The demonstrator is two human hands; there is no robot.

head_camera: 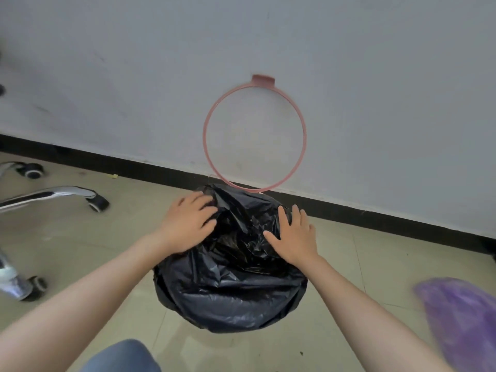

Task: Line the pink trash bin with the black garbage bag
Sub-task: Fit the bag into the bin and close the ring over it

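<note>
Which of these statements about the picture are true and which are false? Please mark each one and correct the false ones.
1. Both hands rest on the black garbage bag. True: the left hand and the right hand lie on its crumpled top.
2. The pink ring is clamped down over the bag. False: it stands raised against the wall.
3. The bag covers the bin, so almost no pink wall shows. True.
4. A wooden stool stands at the left. False: chrome chair legs with castors are there.
5. The right hand's fingers are curled into a fist. False: they are spread flat.
</note>
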